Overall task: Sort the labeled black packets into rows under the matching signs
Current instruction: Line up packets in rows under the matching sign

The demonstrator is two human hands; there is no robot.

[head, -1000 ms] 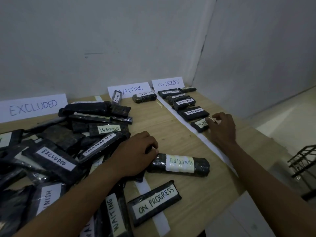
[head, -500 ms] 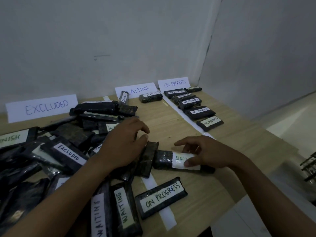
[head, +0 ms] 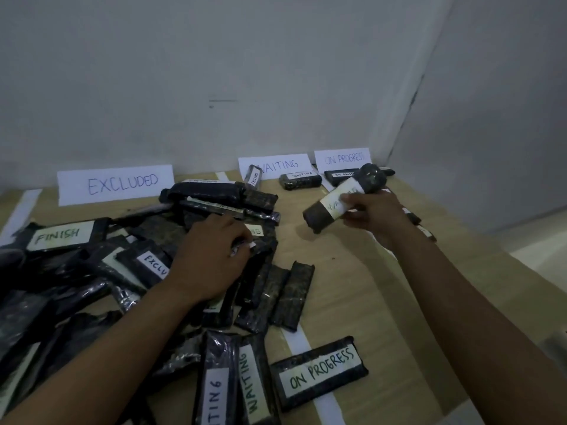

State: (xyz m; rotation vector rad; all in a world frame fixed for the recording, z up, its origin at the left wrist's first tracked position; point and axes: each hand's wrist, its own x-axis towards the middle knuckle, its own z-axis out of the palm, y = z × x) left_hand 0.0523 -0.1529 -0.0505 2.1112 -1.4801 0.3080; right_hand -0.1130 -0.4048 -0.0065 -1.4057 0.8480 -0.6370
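My right hand (head: 372, 214) grips a rolled black packet (head: 343, 197) with a white WAITING label and holds it in the air, tilted, in front of the ON PROGRESS sign (head: 343, 159). My left hand (head: 211, 256) lies on the heap of black packets (head: 92, 271), fingers curled on a packet with a white label. One WAITING packet (head: 300, 180) lies under the WAITING sign (head: 274, 166). The ON PROGRESS row (head: 340, 174) is mostly hidden behind my right hand. The EXCLUDED sign (head: 116, 184) stands at the back left.
An ON PROGRESS packet (head: 319, 372) lies near the front edge on a white tape strip (head: 302, 342). Two WAITING packets (head: 233, 384) lie beside it. A FINISH packet (head: 61, 236) tops the heap at left. The wooden table (head: 352, 286) ends at the right against a grey wall.
My right hand took the rolled WAITING packet off the table and lifted it up and back. My left hand shifted further into the heap.
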